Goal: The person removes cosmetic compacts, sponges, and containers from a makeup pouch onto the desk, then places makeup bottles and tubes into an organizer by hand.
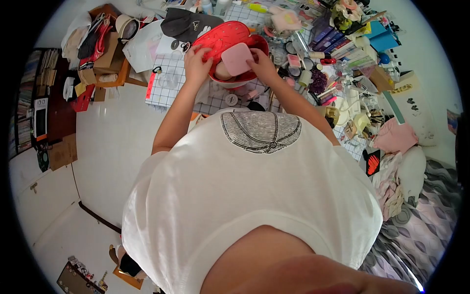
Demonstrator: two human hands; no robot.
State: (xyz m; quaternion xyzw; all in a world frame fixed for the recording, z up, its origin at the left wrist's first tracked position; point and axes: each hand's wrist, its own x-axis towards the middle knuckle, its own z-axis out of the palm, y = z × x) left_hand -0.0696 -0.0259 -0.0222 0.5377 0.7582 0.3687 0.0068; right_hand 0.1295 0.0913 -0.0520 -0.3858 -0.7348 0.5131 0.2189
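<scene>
Red material with small pale marks lines the raised flap of a container on the grid-patterned desk. The opening faces up; the inner wall at right is also red, the lower front wall whitish. 1 flap, raised at the left and far side, tilted.

Item of interest: 1 pink square, flat-looking, pale, corners rounded, visible face plain. Position: over the container's opening, tilted, covering part of the interior. Contents beneath it cannot be read.

Right hand: fingers grasping the pink square at its right edge. Left hand: fingers against the left edge of the red flap, spread and bent; cannot tell whether they grip it or only rest there.

Also inside the container: 1 beige rounded object, just left of and below the pink square, partly hidden by it.

Surroundings: dark grey cap with pale lettering, just beyond the flap; small round white item on the near side of the container; dark purple textured bunch among crowded small items at right; books farther off, right side.
</scene>
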